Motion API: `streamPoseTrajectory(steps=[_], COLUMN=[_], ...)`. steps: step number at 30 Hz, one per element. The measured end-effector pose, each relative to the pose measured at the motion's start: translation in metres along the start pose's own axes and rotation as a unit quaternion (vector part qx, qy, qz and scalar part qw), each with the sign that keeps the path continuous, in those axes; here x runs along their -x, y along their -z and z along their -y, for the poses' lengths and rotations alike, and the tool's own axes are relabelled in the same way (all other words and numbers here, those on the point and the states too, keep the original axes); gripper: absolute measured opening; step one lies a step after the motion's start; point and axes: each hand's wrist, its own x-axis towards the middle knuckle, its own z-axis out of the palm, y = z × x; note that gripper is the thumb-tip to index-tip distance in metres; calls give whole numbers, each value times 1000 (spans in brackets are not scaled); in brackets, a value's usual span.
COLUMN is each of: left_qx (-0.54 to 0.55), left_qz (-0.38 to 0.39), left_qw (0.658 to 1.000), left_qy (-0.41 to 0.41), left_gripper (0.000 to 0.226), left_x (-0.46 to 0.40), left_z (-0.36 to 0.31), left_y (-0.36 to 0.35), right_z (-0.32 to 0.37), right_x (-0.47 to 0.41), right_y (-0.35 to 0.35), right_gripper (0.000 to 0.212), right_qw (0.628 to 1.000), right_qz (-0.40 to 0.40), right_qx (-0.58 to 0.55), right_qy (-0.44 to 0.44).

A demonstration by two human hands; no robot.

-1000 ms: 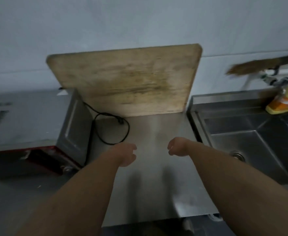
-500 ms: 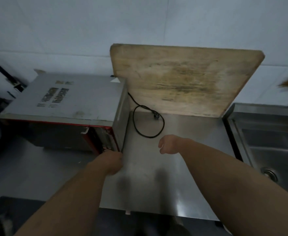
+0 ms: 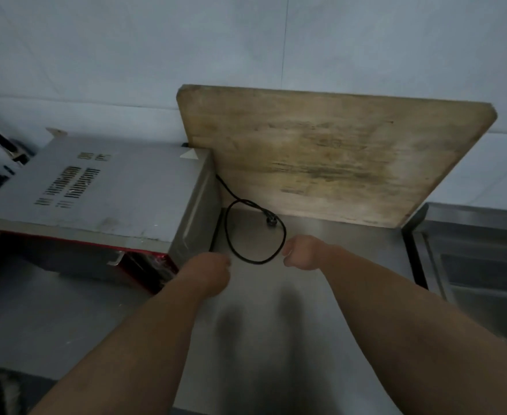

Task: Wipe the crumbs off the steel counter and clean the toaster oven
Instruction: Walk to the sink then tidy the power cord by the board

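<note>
A grey toaster oven point(image 3: 102, 190) with a red front edge stands on the steel counter point(image 3: 351, 265) at the left. My left hand point(image 3: 207, 274) hangs over the counter just beside the oven's front right corner, fingers curled under and holding nothing. My right hand point(image 3: 303, 253) hovers a little to the right, also curled and empty. Between the hands lies the oven's black power cord point(image 3: 258, 235) in a loop, its plug lying loose on the steel. No cloth is in view.
A worn wooden cutting board point(image 3: 330, 154) leans against the white wall behind the counter. A steel sink point(image 3: 470, 253) adjoins the counter at the right. Dark objects sit at the far left edge.
My view has swung left, bringing the toaster oven into sight and pushing the sink to the right edge. Both hands stay curled over the counter, now near the cord loop.
</note>
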Motion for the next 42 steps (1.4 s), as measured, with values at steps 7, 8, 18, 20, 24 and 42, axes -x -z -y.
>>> streamPoseTrajectory(steps=[7,8,18,20,24,42], left_qx=[-1,-5,-10,-6,11,73], left_qz=[-17,-29,-41,-36,-31,5], left_qw=[999,999,999,999,999,997], left_qy=[-27,-23,7,3,-21,-36], left_gripper=[50,46,42,39,53,56], left_x=[-64,-73,-149,-164,-191,-261], left_z=[-51,-52,-24,-22,-19,-9], left_y=[22,25,8,0,-17,-52], right_z=[-33,-36,-48,-50,-50,-45], right_x=[-49,-57,-133,-148,-177,-249], right_y=[20,20,13,12,8,-31], right_gripper=[39,39,37,47,49,37], right_qw=[999,999,983,981,979,964], right_qz=[-26,-27,-121,-123,-138,-222], right_qx=[-35,-40,-121,-121,-104,-118], right_qy=[6,-1,-71,-94,-111,-89])
